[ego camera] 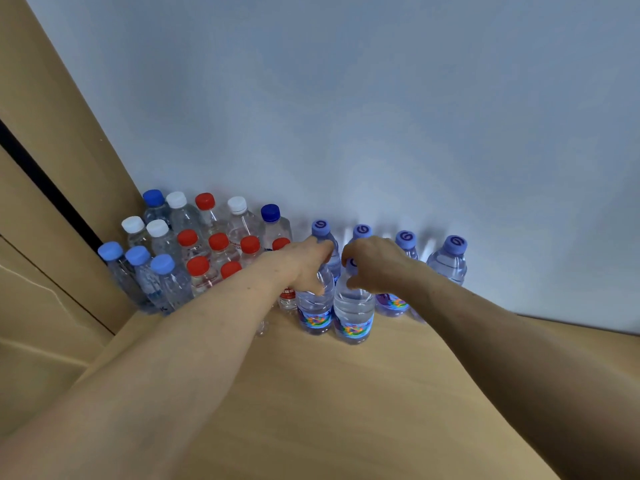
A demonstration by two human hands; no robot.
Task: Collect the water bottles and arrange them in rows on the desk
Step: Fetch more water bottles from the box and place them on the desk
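Gripping necks near the table's [346, 393] back edge, the left hand [308, 266] curls round the left bottle [313, 308], the right hand [375, 265] round the right bottle [353, 310] beside it.

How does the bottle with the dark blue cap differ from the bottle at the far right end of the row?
The dark-blue-capped bottle has a plain dark cap; the far-right bottle has a lilac cap with a swirl mark. The dark-blue-capped bottle stands close beside red-capped bottles; the far-right bottle ends its row, apart from its neighbour. Both are clear, upright and untouched.
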